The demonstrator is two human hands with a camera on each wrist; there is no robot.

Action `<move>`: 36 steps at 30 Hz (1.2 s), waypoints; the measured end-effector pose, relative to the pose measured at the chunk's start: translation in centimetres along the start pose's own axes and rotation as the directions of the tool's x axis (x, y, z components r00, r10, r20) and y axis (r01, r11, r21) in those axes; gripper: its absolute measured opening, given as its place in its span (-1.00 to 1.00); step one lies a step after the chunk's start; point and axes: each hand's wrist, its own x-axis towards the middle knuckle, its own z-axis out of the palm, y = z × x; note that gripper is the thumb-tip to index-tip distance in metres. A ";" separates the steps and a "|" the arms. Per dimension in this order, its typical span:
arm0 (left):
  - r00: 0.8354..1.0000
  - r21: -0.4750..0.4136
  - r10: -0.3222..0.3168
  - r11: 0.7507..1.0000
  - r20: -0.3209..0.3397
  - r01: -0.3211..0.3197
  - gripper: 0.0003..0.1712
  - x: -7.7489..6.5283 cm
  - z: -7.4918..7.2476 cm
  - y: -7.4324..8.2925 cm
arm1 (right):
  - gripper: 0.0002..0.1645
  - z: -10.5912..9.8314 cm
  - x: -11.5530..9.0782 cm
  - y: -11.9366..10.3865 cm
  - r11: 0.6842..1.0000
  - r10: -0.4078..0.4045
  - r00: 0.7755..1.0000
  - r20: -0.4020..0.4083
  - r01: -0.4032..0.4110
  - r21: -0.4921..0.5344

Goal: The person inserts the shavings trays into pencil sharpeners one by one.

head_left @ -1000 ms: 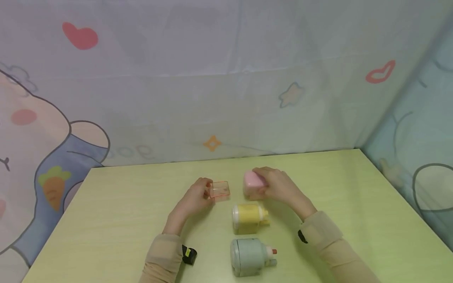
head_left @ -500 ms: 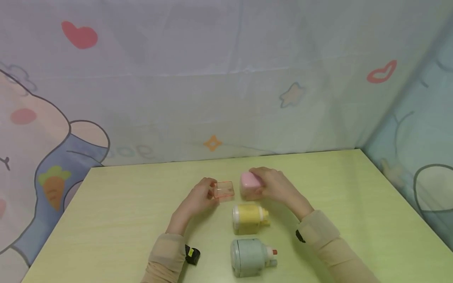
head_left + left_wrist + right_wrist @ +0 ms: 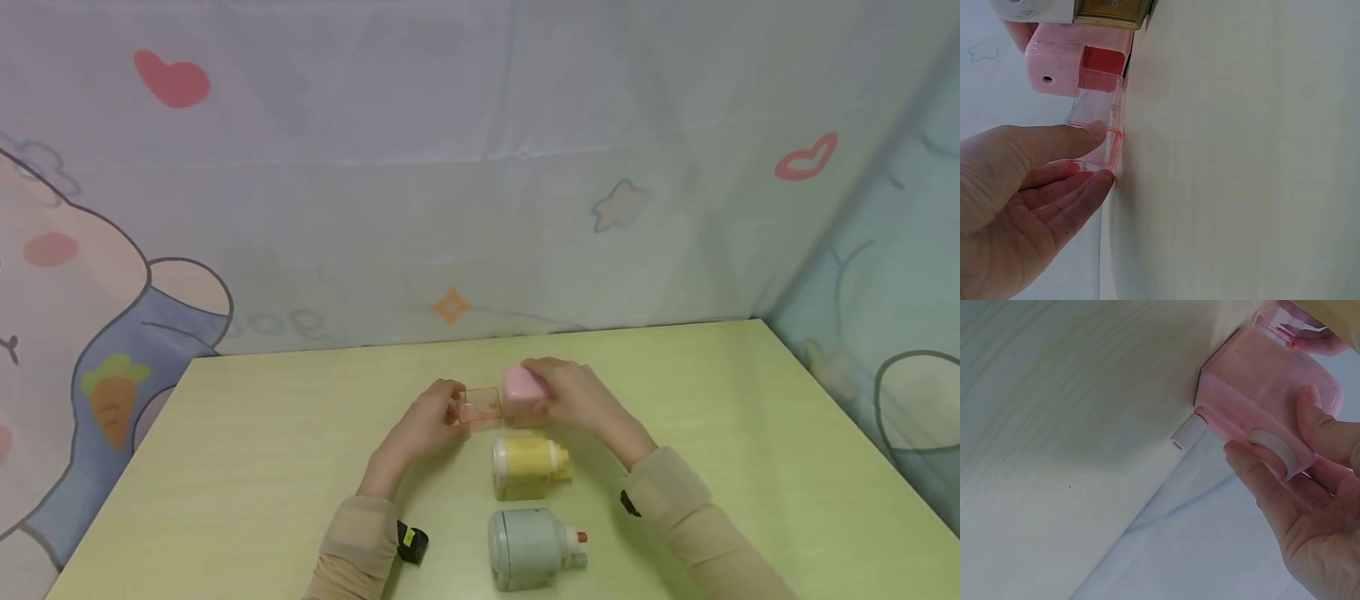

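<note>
My left hand (image 3: 429, 417) pinches a clear pink shavings drawer (image 3: 1094, 106) between thumb and fingers. The drawer's far end is right at the square opening in the front of a pink pencil sharpener (image 3: 1054, 62), below its round pencil hole. My right hand (image 3: 583, 402) grips the pink sharpener from the other side, thumb on its top and fingers along its back. In the right wrist view the sharpener's crank handle (image 3: 1188, 431) sticks out low beside a pale curved ring. Part of the sharpener is hidden behind my right fingers in the head view.
Nearer me stand a yellow sharpener (image 3: 527, 467) and a grey-green sharpener (image 3: 528, 548) with a red-tipped knob, in line with the pink one. The pale yellow table (image 3: 262, 467) ends at a printed cloth backdrop (image 3: 360, 217).
The left hand has moved the drawer rightward, and the right hand has moved the pink sharpener slightly left. The gap between them has closed to almost nothing. The other two sharpeners have stayed put.
</note>
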 end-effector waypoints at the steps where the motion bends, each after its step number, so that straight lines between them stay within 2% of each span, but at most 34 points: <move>1: 1.000 0.004 -0.004 1.000 0.000 0.004 -0.35 0.0 0.0 0.0 | -0.31 0.0 0.0 0.0 1.000 -0.004 1.000 0.000 0.004 -0.002; 27: 1.000 -0.007 -0.005 1.000 0.006 0.005 -0.35 -0.1 -0.4 0.3 | -0.32 0.6 1.1 -1.4 0.999 -0.023 1.000 0.009 0.022 0.027; 36: 1.000 -0.015 0.007 1.000 0.008 -0.007 -0.38 0.0 -0.2 0.6 | -0.31 0.7 1.2 -2.0 0.999 -0.016 1.000 0.019 0.015 0.032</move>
